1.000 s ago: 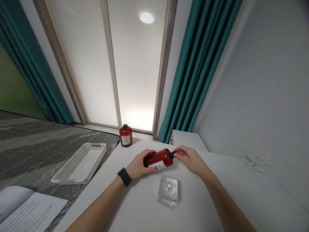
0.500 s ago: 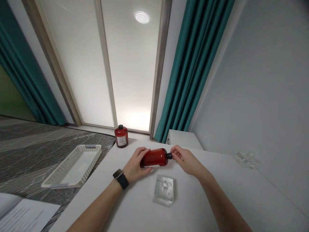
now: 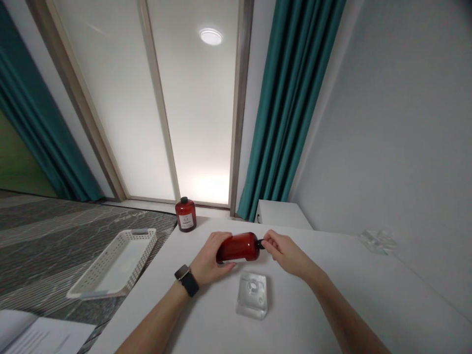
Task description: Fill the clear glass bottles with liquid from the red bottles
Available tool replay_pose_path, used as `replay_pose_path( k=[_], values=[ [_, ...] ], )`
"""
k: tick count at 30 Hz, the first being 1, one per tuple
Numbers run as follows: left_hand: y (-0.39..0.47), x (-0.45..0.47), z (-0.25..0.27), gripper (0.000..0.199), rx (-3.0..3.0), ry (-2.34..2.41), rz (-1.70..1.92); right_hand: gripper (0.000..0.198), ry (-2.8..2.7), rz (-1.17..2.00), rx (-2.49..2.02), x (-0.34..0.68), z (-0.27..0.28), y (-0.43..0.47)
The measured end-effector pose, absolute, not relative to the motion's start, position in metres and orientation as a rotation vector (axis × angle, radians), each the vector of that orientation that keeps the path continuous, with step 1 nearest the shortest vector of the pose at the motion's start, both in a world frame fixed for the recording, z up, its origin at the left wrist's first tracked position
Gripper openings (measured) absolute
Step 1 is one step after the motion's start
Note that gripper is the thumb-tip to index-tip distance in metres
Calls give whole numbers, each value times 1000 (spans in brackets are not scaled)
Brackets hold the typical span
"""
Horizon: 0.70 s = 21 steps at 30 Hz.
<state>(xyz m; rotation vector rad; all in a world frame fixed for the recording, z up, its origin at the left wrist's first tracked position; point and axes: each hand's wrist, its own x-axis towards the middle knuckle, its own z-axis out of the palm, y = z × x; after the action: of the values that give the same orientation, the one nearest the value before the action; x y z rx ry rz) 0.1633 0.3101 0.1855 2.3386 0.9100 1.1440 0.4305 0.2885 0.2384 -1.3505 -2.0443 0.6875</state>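
A dark red bottle (image 3: pixel 239 247) is held sideways above the white table, its neck pointing right. My left hand (image 3: pixel 211 260) wraps around its base end; a black watch is on that wrist. At the other end, my right hand (image 3: pixel 280 251) pinches the small black cap (image 3: pixel 260 244) with its fingertips. Just in front of the bottle lies a clear, square glass block (image 3: pixel 252 295) with a round shape in its middle. A second red bottle (image 3: pixel 186 215), labelled and black-capped, stands upright at the table's far left corner.
On the grey patterned surface to the left sits a white perforated basket (image 3: pixel 120 263). An open book (image 3: pixel 47 334) lies at the lower left. Clear plastic (image 3: pixel 378 241) rests by the right wall, and a white cabinet (image 3: pixel 283 215) stands behind the table.
The right fingers have closed further over the cap, covering more of it. The view has shifted slightly, so everything on the table appears a little lower.
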Motion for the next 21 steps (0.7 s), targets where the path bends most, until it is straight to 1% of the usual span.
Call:
replay_pose_path(
  k=[3,7,9,12,13,15,17,21],
  values=[
    [310,160,189,63,2269,905,1113,10,-2020,629,-1281,430,241,285],
    [308,156,202,61,2198,852,1048,21,-2047,544,-1231,432,251,277],
    [305,156,209,61,2194,826,1026,21,-2070,541,-1235,434,256,274],
    [301,159,215,63,2157,847,1088,10,-2068,543,-1258,436,259,273],
    [300,160,215,65,2121,863,1132,11,-2050,542,-1274,437,258,273],
    [298,163,215,69,2003,869,1224,21,-2015,545,-1299,437,256,275],
    [298,164,213,69,1846,844,1271,27,-1981,568,-1298,437,253,276],
    [301,163,208,60,1623,781,1237,21,-1910,659,-1206,437,254,272]
  ],
)
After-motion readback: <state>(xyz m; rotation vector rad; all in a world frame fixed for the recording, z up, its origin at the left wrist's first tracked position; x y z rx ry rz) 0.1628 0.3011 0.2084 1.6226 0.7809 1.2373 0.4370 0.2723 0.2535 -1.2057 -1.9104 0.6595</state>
